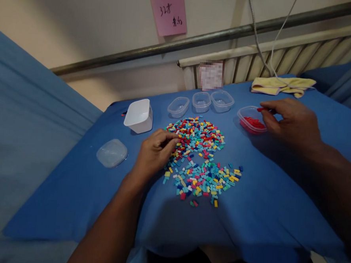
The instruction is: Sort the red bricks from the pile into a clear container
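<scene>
I have the right hand (292, 119) out at the tub (247, 110), thumb and forefinger pinched narrow on a red brick (261, 109). That brick sits right at the fingertips, over the tub's right part, with the red bricks (251, 123) lying in the tub just below and to the left of the hand. My left hand (155, 152) is at the left edge of the pile (199, 135), fingers and thumb drawn close together, tips against the mixed bricks where reds lie thick; from here I cannot tell whether it grips one. The pile spreads to the right of that hand, and a looser scatter (210, 179) of many colours lies on the side nearer the body. Beyond the pile I see three more tubs, one at left (178, 107), one in the middle (201, 102) and one at right (221, 101). The white box (139, 115) stands beyond the left hand, and the lid (112, 153) lies flat to its left, both on the blue cloth (79, 199). A yellow towel (281, 86) lies beyond the right hand, near the radiator (290, 55)
</scene>
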A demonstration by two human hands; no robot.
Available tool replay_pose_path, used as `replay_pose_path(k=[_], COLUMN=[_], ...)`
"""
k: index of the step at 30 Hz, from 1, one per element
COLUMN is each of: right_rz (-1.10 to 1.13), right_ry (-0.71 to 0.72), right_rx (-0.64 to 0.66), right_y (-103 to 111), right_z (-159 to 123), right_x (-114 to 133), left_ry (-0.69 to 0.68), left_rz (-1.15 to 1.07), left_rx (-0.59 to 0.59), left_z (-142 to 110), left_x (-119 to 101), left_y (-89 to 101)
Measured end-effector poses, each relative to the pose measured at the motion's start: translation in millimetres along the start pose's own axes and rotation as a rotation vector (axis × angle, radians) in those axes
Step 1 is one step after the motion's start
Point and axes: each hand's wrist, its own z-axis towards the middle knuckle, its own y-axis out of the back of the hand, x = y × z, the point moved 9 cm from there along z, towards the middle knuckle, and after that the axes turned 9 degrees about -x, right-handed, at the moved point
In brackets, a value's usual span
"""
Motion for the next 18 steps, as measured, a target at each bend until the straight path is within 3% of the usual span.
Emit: replay_pose_path(k=[3, 6, 9, 11, 13, 15, 18], right_rz=[-0.037, 0.017, 0.152, 0.374, 0.503, 0.534, 0.505], right_ry=[0.037, 0.088, 0.189, 0.335, 0.445, 0.515, 0.495], right_rx=[0.055, 0.038, 0.052, 0.127, 0.316, 0.466, 0.568], right_y=[-7, -7, -15, -25, -46, -64, -79], right_z=[-4, -6, -14, -26, -42, -57, -65], right_x=[-3, 12, 55, 99, 138, 161, 162], left_ry=[-0.041, -0.057, -0.107, -0.147, -0.172, -0.181, -0.159], left_rz=[0.077, 0.097, 0.093, 0.113, 0.136, 0.132, 0.109], left_rx=[0.139, 0.303, 0.468, 0.526, 0.543, 0.531, 0.386], left_z=[-2, -7, -16, -21, -25, -26, -18], left_x=[4, 7, 2, -3, -8, -13, -16], left_y=[-5.7, -11.9, -21.2, -25.6, -27.7, -27.2, -16.2])
